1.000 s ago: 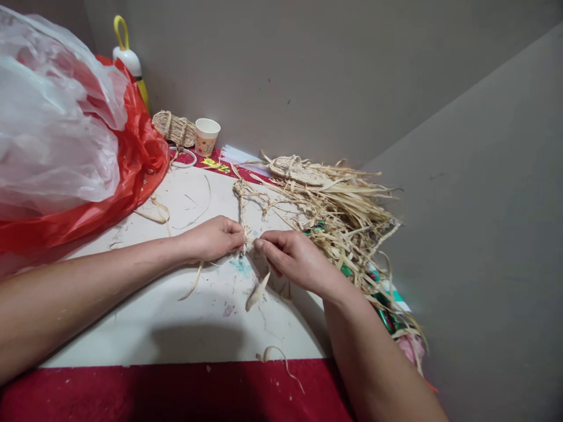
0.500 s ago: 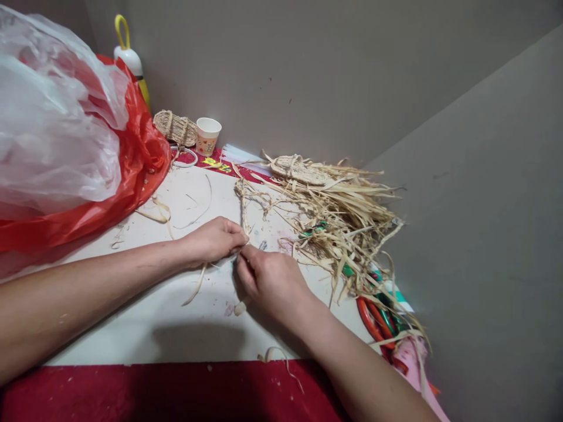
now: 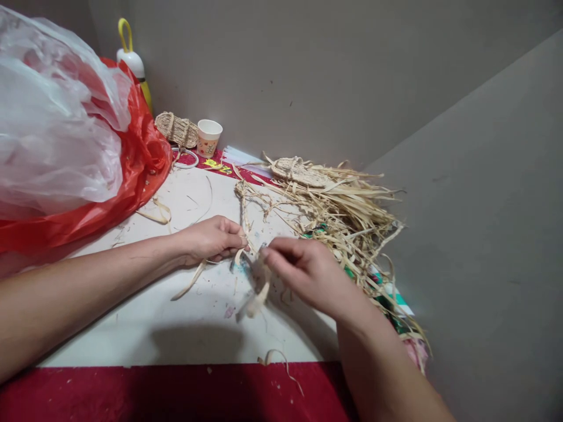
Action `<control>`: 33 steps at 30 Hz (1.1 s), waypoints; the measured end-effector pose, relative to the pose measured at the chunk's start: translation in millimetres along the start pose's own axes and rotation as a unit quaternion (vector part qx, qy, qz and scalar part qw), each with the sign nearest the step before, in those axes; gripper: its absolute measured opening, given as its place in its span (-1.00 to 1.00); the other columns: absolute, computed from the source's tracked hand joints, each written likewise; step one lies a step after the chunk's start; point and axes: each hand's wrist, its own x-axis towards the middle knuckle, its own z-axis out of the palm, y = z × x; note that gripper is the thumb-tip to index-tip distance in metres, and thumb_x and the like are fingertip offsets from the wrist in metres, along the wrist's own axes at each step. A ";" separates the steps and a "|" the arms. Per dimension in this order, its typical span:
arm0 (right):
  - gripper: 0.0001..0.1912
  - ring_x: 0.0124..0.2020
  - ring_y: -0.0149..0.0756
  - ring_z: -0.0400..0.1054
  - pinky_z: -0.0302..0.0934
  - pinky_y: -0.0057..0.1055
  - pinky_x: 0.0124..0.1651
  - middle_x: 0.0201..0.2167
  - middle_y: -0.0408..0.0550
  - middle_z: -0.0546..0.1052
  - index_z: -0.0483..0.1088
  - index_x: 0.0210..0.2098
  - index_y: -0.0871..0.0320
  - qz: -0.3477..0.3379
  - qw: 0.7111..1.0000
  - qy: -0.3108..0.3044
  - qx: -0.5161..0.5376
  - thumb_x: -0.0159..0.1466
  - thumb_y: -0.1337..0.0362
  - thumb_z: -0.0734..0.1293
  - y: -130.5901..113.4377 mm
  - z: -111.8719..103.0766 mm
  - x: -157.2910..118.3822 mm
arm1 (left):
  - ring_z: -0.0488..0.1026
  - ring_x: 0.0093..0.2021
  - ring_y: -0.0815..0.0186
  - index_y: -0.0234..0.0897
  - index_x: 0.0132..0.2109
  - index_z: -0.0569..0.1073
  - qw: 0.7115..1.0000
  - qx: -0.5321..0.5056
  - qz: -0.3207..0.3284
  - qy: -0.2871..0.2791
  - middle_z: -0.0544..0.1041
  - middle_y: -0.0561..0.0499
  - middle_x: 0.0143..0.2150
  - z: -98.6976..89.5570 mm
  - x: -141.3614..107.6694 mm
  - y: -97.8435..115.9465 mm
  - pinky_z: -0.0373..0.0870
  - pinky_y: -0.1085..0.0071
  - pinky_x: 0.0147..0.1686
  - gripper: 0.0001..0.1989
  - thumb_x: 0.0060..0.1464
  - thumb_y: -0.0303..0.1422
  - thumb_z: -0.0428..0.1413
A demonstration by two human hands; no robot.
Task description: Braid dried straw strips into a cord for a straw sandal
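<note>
A thin braided straw cord point(image 3: 244, 214) runs down the white board toward my left hand point(image 3: 217, 239), whose thumb and fingers pinch its lower end. One loose strip point(image 3: 191, 283) hangs out below that hand. To the right, my right hand point(image 3: 308, 271) is closed on a pale straw strip point(image 3: 260, 298), which dangles below the fingertips and is blurred by motion. A large heap of dry straw point(image 3: 352, 202) lies behind and right of my right hand, with a small woven straw sole point(image 3: 299, 171) on it.
Red and white plastic bags point(image 3: 145, 152) bulge at the left. At the back stand a paper cup point(image 3: 209, 138), another woven piece point(image 3: 176, 129) and a yellow-and-white bottle point(image 3: 132, 61). A white ring point(image 3: 185, 158) lies near the cup. Grey walls rise behind and right.
My right hand has moved right, away from my left hand, drawing a strip with it. My left hand has stayed nearly in place at the cord.
</note>
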 end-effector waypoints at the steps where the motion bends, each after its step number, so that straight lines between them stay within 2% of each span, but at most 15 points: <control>1: -0.70 -0.65 -0.48 0.08 -0.08 -0.49 -0.56 -0.67 -0.17 0.29 0.27 -0.59 0.17 0.026 0.998 0.036 0.042 0.25 0.21 0.20 3.5 -4.0 2.5 | -0.04 -0.76 0.57 -0.31 -0.53 0.30 1.000 -0.005 0.001 -0.006 0.13 0.19 -0.74 -0.7 -0.6 0.7 -0.21 0.53 -0.74 -0.82 -0.02 -0.40 0.09; 3: -0.75 -0.68 -0.51 0.11 -0.05 -0.50 -0.61 -0.57 -0.14 0.39 0.35 -0.47 0.19 0.077 0.986 0.055 0.137 0.22 0.15 0.23 10.9 -5.0 9.0 | -0.04 -0.75 0.57 -0.32 -0.51 0.32 1.000 -0.008 0.005 -0.015 0.13 0.19 -0.73 -1.9 -1.3 0.7 -0.21 0.54 -0.73 -0.83 -0.01 -0.37 0.10; 6: -0.70 -0.73 -0.55 0.12 -0.06 -0.52 -0.67 -0.48 -0.15 0.43 0.35 -0.24 0.19 0.131 0.947 -0.030 0.290 0.14 0.11 0.32 20.1 6.6 18.7 | -0.04 -0.74 0.57 -0.31 -0.49 0.32 1.000 -0.001 0.017 -0.020 0.13 0.19 -0.72 -3.0 -1.2 -1.3 -0.21 0.53 -0.72 -0.82 -0.01 -0.33 0.11; 8: -0.66 -0.75 -0.57 0.09 -0.10 -0.54 -0.69 -0.53 -0.20 0.39 0.31 -0.23 0.19 0.136 0.919 -0.082 0.360 0.08 0.13 0.38 24.3 16.9 23.1 | -0.04 -0.73 0.56 -0.31 -0.49 0.32 0.999 0.014 0.024 -0.017 0.13 0.19 -0.72 -2.7 -0.9 -2.3 -0.20 0.52 -0.72 -0.81 -0.02 -0.31 0.11; 10: -0.72 -0.73 -0.58 0.05 -0.14 -0.55 -0.68 -0.57 -0.23 0.35 0.28 -0.33 0.19 0.125 0.905 -0.114 0.389 0.07 0.17 0.38 26.9 24.6 25.2 | -0.05 -0.73 0.56 -0.31 -0.51 0.31 0.999 0.035 0.023 -0.008 0.12 0.20 -0.73 -1.6 -0.6 -2.6 -0.20 0.52 -0.71 -0.80 -0.03 -0.32 0.10; 12: -0.78 -0.69 -0.58 -0.01 -0.15 -0.55 -0.65 -0.61 -0.25 0.28 0.25 -0.45 0.19 0.109 0.911 -0.121 0.379 0.11 0.19 0.34 27.9 27.9 25.6 | -0.05 -0.73 0.55 -0.31 -0.52 0.31 0.998 0.064 0.020 0.007 0.13 0.20 -0.73 -0.6 -0.4 -2.9 -0.18 0.53 -0.71 -0.81 -0.03 -0.33 0.09; 15: -0.75 -0.62 -0.54 -0.03 -0.11 -0.54 -0.59 -0.64 -0.26 0.16 0.21 -0.54 0.19 0.084 0.943 -0.114 0.303 0.18 0.18 0.26 26.7 26.4 24.7 | 0.04 -0.69 0.54 -0.32 -0.49 0.36 0.991 0.126 0.040 0.026 0.22 0.18 -0.68 -0.3 0.1 -4.7 -0.09 0.55 -0.67 -0.83 -0.04 -0.32 0.09; 17: -0.73 -0.58 -0.51 -0.01 -0.08 -0.54 -0.55 -0.62 -0.25 0.16 0.20 -0.56 0.19 0.069 0.959 -0.115 0.251 0.20 0.19 0.22 25.8 24.0 24.4 | 0.11 -0.64 0.52 -0.32 -0.45 0.41 0.982 0.172 0.066 0.038 0.30 0.15 -0.62 -1.2 0.5 -6.4 -0.02 0.56 -0.64 -0.84 -0.04 -0.30 0.08; 19: -0.76 -0.56 -0.50 0.02 -0.05 -0.53 -0.52 -0.60 -0.23 0.19 0.22 -0.55 0.19 0.061 0.963 -0.125 0.232 0.21 0.22 0.20 26.0 22.6 24.6 | 0.18 -0.59 0.49 -0.32 -0.43 0.45 0.974 0.206 0.088 0.039 0.36 0.12 -0.57 -2.3 0.7 -7.5 0.06 0.56 -0.59 -0.84 -0.03 -0.31 0.06; 21: -0.79 -0.58 -0.50 0.03 -0.04 -0.54 -0.54 -0.59 -0.22 0.21 0.25 -0.51 0.19 0.071 0.955 -0.140 0.252 0.21 0.25 0.17 27.0 22.6 25.2 | 0.24 -0.53 0.46 -0.32 -0.41 0.47 0.967 0.228 0.109 0.029 0.41 0.08 -0.53 -3.0 0.5 -7.5 0.12 0.56 -0.53 -0.82 -0.01 -0.33 0.03; 24: -0.79 -0.65 -0.53 -0.05 -0.13 -0.55 -0.63 -0.63 -0.25 0.14 0.19 -0.54 0.17 0.115 0.927 -0.152 0.323 0.21 0.26 0.14 27.0 23.7 26.1 | 0.24 -0.51 0.45 -0.32 -0.40 0.46 0.954 0.267 0.129 0.034 0.40 0.08 -0.52 -2.7 -0.6 -5.9 0.14 0.55 -0.49 -0.81 0.01 -0.36 -0.01; 28: -0.73 -0.72 -0.57 -0.24 -0.33 -0.58 -0.71 -0.69 -0.33 0.00 0.07 -0.58 0.14 0.181 0.877 -0.158 0.417 0.19 0.20 0.18 23.1 26.3 27.8 | 0.22 -0.52 0.44 -0.32 -0.42 0.43 0.933 0.328 0.135 0.063 0.33 0.11 -0.56 0.0 -2.4 -3.3 0.12 0.53 -0.49 -0.81 0.02 -0.40 -0.05; 31: -0.70 -0.75 -0.60 -0.28 -0.39 -0.59 -0.74 -0.73 -0.36 -0.03 0.06 -0.59 0.13 0.200 0.837 -0.162 0.483 0.16 0.17 0.23 22.1 31.1 29.4 | 0.21 -0.53 0.44 -0.32 -0.48 0.38 0.909 0.380 0.149 0.081 0.30 0.12 -0.58 1.8 -2.8 -3.4 0.08 0.52 -0.49 -0.82 0.00 -0.45 -0.07; 33: -0.69 -0.78 -0.61 -0.27 -0.40 -0.60 -0.75 -0.76 -0.37 -0.02 0.05 -0.62 0.13 0.203 0.824 -0.152 0.506 0.13 0.18 0.24 22.6 35.5 29.7 | 0.19 -0.54 0.45 -0.32 -0.50 0.36 0.892 0.416 0.152 0.088 0.28 0.13 -0.61 2.5 -2.9 -4.3 0.06 0.51 -0.49 -0.81 0.00 -0.46 -0.07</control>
